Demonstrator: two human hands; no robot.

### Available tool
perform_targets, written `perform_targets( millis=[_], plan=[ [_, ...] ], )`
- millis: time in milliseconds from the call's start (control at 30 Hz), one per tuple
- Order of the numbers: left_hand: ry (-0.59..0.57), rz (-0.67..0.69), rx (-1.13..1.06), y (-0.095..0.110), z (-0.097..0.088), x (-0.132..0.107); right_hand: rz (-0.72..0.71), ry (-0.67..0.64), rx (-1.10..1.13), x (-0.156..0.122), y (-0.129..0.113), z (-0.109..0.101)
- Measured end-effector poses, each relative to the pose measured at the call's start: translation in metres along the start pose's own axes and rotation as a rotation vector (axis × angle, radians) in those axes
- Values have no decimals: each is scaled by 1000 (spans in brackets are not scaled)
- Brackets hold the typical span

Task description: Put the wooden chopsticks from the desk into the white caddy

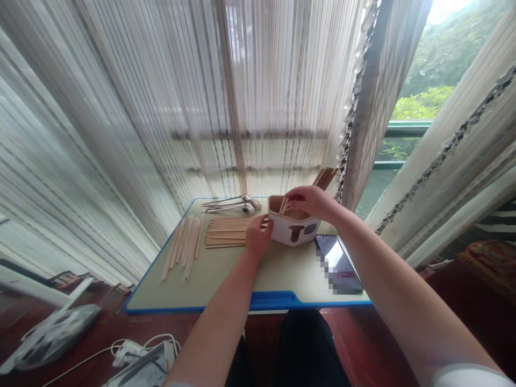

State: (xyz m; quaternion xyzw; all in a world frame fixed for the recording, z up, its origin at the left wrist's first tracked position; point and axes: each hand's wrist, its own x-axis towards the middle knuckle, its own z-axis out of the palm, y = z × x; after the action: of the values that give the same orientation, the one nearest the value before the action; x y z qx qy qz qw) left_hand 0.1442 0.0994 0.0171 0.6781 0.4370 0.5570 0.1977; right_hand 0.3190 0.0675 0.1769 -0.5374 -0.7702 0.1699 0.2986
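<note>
Left hand (258, 235) touches one white box (281, 231) beside one phone (342, 263)

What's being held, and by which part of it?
Right hand: light sticks, seemingly near their upper ends. Left hand: touching the white box at its left end; grip unclear.

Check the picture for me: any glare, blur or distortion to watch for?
Head view: white glare sits on the dark rectangular phone, pixelated along its left edge; head view: bright sky at top right is washed out; head view: sheer striped curtains fan outward, suggesting wide-angle stretch.
</note>
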Motion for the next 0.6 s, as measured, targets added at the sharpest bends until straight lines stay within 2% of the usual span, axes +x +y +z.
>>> perform_targets(
  millis=[300,433,600],
  plan=[
    [16,19,57,-2,-1,-1,-161,141,-95,9,-11,-10],
    [26,26,69,-3,0,-1,-246,87,-222,17,-17,-12],
    [25,26,85,-3,0,0,-234,-2,-332,20,-20,-13]
  ],
)
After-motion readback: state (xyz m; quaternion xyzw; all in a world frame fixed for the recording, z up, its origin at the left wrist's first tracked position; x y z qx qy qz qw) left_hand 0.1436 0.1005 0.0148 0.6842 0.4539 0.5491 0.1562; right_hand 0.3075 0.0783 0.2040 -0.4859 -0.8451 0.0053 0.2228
